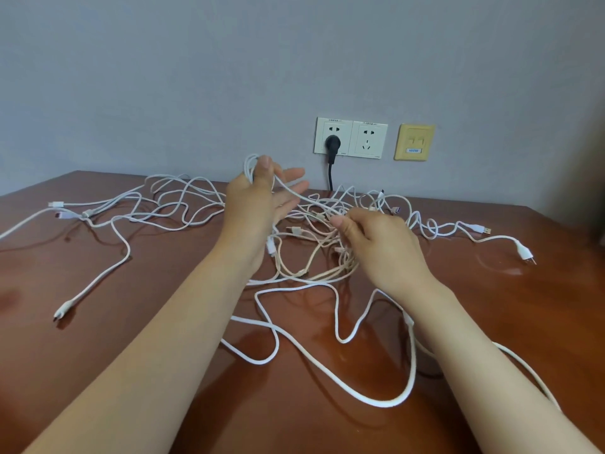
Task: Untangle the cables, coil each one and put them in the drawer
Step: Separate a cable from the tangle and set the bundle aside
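On brown table (pixel 491 322) by grey wall (pixel 196 77): cables (pixel 183 204)

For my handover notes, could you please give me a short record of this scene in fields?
Surface: brown table
Cables: white and pinkish, in one tangle
Left hand: raised, thumb pinches white cable loops
Right hand: lower, pinches a strand in the tangle
Wall: two sockets, one holding a black plug
Drawer: not in view
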`<state>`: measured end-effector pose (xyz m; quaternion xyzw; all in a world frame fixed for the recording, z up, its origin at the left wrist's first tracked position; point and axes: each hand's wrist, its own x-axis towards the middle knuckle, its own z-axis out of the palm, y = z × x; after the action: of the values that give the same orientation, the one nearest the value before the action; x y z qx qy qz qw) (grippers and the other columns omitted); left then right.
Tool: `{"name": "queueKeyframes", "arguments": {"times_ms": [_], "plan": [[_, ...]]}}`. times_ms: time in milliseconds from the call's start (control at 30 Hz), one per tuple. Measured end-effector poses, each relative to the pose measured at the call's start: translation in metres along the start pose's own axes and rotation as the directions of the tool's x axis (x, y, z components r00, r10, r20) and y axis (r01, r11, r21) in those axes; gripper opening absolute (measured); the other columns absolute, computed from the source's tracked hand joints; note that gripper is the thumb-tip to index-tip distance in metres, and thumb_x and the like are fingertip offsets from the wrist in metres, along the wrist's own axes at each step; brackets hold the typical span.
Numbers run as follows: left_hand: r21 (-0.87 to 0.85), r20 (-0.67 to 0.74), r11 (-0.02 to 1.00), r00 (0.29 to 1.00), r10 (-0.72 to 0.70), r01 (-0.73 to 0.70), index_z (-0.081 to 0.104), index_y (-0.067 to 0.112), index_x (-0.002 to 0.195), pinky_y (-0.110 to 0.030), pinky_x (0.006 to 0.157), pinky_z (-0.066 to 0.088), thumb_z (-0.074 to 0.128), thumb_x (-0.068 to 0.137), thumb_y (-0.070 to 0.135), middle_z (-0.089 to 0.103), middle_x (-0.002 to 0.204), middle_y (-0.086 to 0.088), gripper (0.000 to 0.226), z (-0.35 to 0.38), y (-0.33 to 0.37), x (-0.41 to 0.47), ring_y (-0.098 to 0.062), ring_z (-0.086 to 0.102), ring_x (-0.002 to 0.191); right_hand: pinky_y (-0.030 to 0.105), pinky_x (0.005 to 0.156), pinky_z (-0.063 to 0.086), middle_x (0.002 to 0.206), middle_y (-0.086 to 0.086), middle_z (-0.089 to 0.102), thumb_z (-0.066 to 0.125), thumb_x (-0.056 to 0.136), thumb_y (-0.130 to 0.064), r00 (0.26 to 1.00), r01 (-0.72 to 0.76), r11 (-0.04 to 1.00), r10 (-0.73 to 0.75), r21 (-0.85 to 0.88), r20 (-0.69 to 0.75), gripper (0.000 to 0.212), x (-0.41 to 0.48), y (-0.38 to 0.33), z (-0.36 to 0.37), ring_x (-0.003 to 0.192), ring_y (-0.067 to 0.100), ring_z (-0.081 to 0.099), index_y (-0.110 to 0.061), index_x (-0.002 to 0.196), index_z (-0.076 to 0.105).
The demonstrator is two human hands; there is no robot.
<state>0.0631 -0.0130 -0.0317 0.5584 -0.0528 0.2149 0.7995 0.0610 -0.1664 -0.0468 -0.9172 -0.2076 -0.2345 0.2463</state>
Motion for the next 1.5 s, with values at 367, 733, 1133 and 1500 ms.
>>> {"name": "queueKeyframes", "arguments": {"times_ms": [367, 733, 1133, 1500], "plan": [[0.079, 0.119, 0.985, 0.979, -0.164, 0.155, 0.058, 0.019, 0.065, -0.056, 0.100, 0.041, 0.040, 0.100, 0.025, 0.062, 0.105, -0.029, 0.040, 0.022, -0.018, -0.022, -0.032, 0.059, 0.098, 0.037, 0.065, 0.043, 0.070, 0.001, 0.063, 0.052, 0.087, -0.027, 1.000, 0.014, 0.934, -0.005, 0.358, -0.026, 0.011, -0.006, -0.025, 0.014, 0.062, 0.020, 0.053, -0.016, 0.085, 0.049], [0.221, 0.276, 0.971, 0.961, 0.029, -0.093, 0.060, 0.025, 0.082, -0.012, 0.055, 0.043, 0.038, 0.099, 0.024, 0.065, 0.063, 0.011, 0.028, 0.026, -0.025, -0.025, 0.003, 0.060, 0.059, 0.026, 0.062, 0.043, 0.053, -0.012, 0.057, 0.052, 0.094, -0.028, 0.953, 0.015, 0.860, 0.142, 0.510, -0.268, 0.018, -0.006, -0.022, 0.021, 0.056, 0.007, 0.055, -0.024, 0.077, 0.055], [0.243, 0.232, 0.964, 0.971, 0.053, -0.110, 0.062, 0.020, 0.085, -0.020, 0.046, 0.037, 0.039, 0.100, 0.020, 0.063, 0.091, -0.028, 0.027, 0.027, -0.030, -0.033, -0.022, 0.053, 0.060, 0.014, 0.052, 0.038, 0.037, -0.006, 0.053, 0.063, 0.085, -0.009, 0.979, -0.165, 0.741, 0.203, 0.651, 0.017, 0.039, 0.001, -0.016, 0.009, 0.040, 0.003, 0.046, -0.017, 0.047, 0.057], [0.369, 0.451, 0.894, 0.890, 0.068, -0.255, 0.060, 0.038, 0.083, -0.027, 0.069, 0.046, 0.043, 0.089, 0.034, 0.058, 0.059, 0.008, 0.018, 0.021, -0.031, -0.031, -0.007, 0.054, 0.057, 0.012, 0.046, 0.036, 0.035, -0.004, 0.049, 0.060, 0.078, -0.004, 0.959, -0.234, 0.747, 0.281, 0.622, 0.024, 0.029, 0.000, -0.004, 0.002, 0.039, 0.002, 0.043, -0.021, 0.054, 0.058]]}}
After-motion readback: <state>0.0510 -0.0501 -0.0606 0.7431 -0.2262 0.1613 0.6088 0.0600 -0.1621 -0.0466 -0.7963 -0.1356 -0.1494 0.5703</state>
